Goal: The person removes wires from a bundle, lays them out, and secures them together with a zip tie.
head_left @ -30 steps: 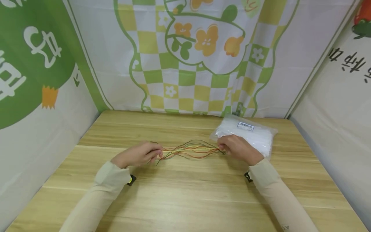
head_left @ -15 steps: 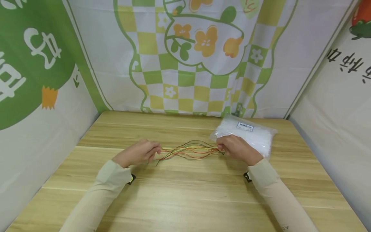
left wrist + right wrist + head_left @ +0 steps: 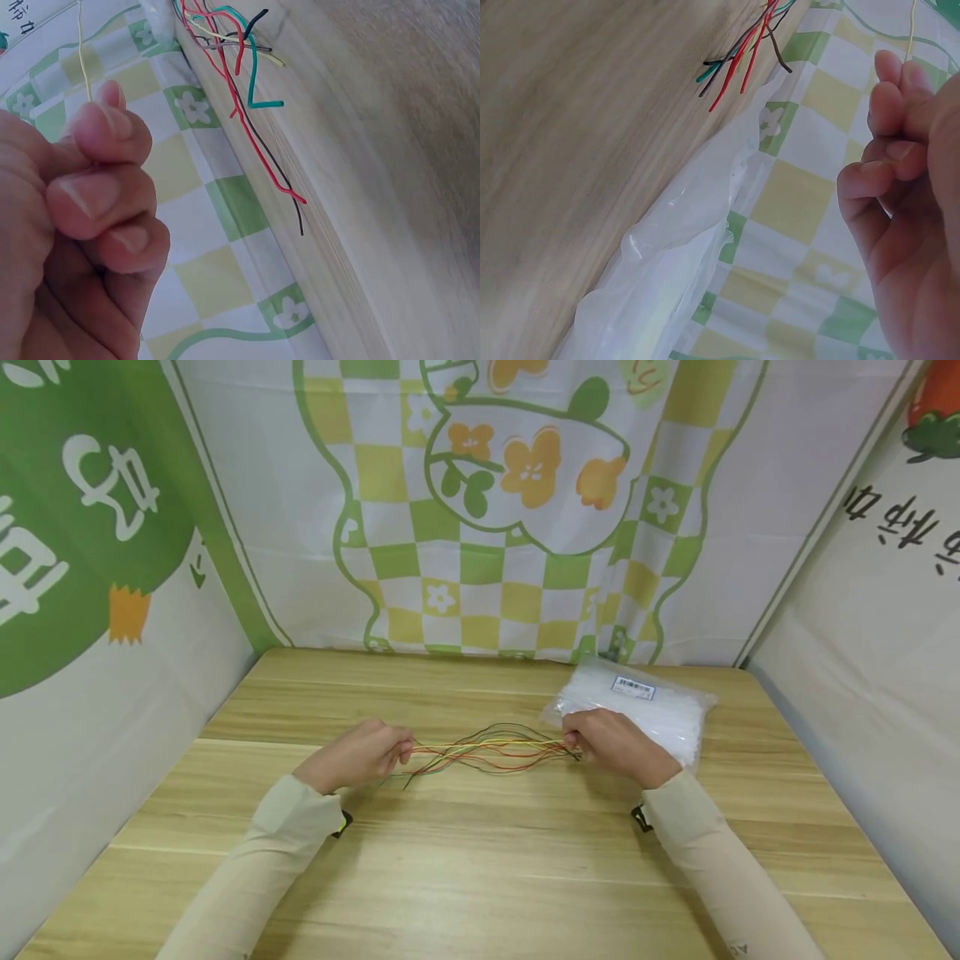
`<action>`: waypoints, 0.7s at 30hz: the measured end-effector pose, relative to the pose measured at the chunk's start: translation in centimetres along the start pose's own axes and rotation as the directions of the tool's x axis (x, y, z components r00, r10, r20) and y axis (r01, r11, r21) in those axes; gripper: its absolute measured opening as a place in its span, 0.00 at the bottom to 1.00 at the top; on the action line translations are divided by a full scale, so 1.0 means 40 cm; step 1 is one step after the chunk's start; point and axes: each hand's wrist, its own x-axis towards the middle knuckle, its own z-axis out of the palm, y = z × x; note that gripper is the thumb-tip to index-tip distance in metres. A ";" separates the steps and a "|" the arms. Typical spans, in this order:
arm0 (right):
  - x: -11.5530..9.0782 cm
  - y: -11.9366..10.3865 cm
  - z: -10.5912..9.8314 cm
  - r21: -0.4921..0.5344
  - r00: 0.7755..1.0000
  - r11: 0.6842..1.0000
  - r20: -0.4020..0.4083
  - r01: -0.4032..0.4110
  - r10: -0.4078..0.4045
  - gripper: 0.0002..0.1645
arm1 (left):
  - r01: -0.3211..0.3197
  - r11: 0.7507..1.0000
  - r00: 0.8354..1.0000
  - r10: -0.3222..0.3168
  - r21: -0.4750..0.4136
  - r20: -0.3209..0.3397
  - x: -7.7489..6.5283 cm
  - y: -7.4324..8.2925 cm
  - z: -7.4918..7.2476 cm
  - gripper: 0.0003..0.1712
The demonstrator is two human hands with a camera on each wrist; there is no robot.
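Observation:
In the head view my left hand (image 3: 356, 757) and right hand (image 3: 617, 745) are held apart above the table, with a thin yellow wire (image 3: 551, 742) stretched between them. The left wrist view shows thumb and fingers pinching one end of this yellow wire (image 3: 85, 64). At the other end, my right hand (image 3: 911, 172) pinches the wire between thumb and fingertips. Beneath it, several loose red, black, green and yellow wires (image 3: 517, 768) lie in a wavy bundle on the table. Their bare-looking tips, such as a red wire end (image 3: 262, 157), fan out beside the left hand.
A clear plastic bag (image 3: 663, 714) of white contents, with a barcode label (image 3: 633, 687), lies at the back right, close behind the right hand. The wooden table (image 3: 480, 877) meets patterned cloth walls (image 3: 487, 568) at the back and both sides.
My left hand has shifted slightly left and upward, drawing the yellow wire straighter. The right hand, the loose wires and the bag have hardly moved.

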 end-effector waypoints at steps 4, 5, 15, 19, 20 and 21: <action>0.003 -0.003 -0.002 0.001 1.000 1.000 -0.013 0.026 -0.026 0.20 | -0.006 0.998 1.000 0.008 0.070 -0.027 0.001 -0.001 0.001 0.20; 0.004 -0.004 -0.003 0.003 0.999 1.000 -0.012 0.030 -0.030 0.20 | -0.004 0.997 1.000 0.006 0.077 -0.030 0.001 -0.002 0.002 0.20; 0.012 -0.004 0.000 0.040 0.999 0.999 0.041 0.008 -0.010 0.21 | 0.030 0.998 1.000 -0.030 0.050 -0.005 -0.003 -0.006 0.007 0.18; 0.015 -0.003 -0.003 0.072 0.998 0.997 0.055 -0.002 -0.002 0.21 | 0.067 0.996 0.996 -0.064 -0.055 0.056 -0.010 -0.010 0.004 0.08; 0.015 -0.003 -0.003 0.075 0.998 0.997 0.055 -0.002 -0.002 0.21 | 0.075 0.994 0.995 -0.069 -0.082 0.068 -0.011 -0.011 0.004 0.08; 0.015 -0.002 -0.004 0.077 0.998 0.997 0.057 -0.006 0.002 0.20 | 0.086 0.991 0.994 -0.077 -0.106 0.079 -0.012 -0.012 0.003 0.07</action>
